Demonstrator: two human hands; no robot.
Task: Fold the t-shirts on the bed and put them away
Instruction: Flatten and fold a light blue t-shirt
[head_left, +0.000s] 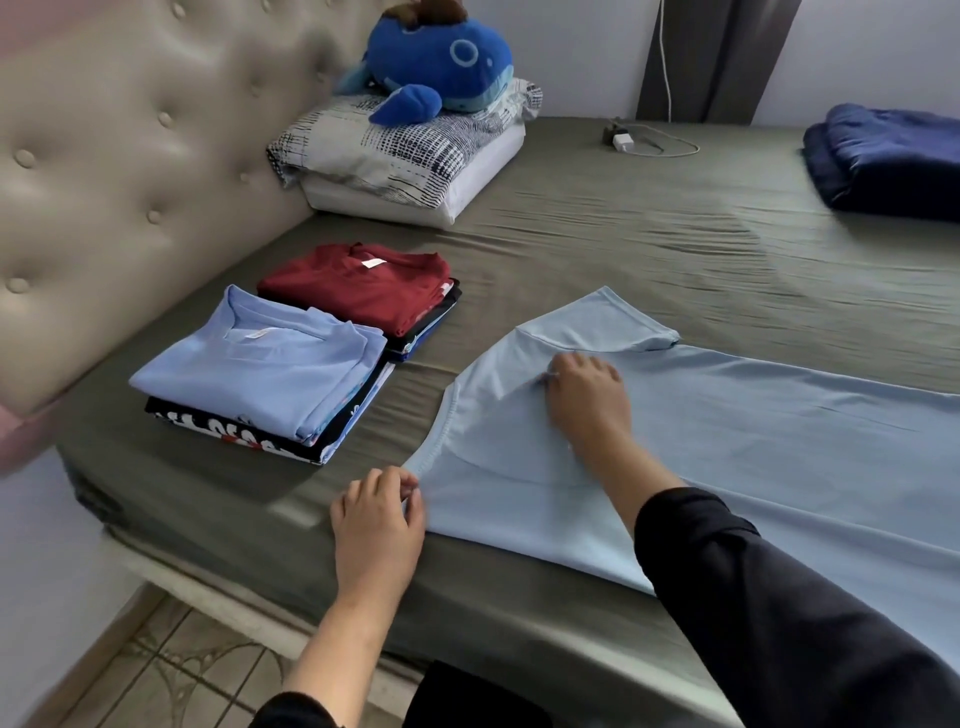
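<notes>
Bed (649, 249) under olive sheet, tufted headboard (119, 171) along the left side. Pale blue t-shirt (753, 457) spread flat near the front edge, one sleeve folded across. Two stacks of folded shirts by the headboard: light blue stack (260, 384) nearer, red-topped stack (363, 291) just behind. Right hand (584, 387) pinches cloth near the shirt's shoulder, fingers curled. Left hand (379, 519) pinches the shirt's near corner at the shoulder edge.

L hand (378, 519) low near the body, fingers curled in a pinch; R hand (586, 387) reached fwd, arm extended, fingertips pinching too.
</notes>
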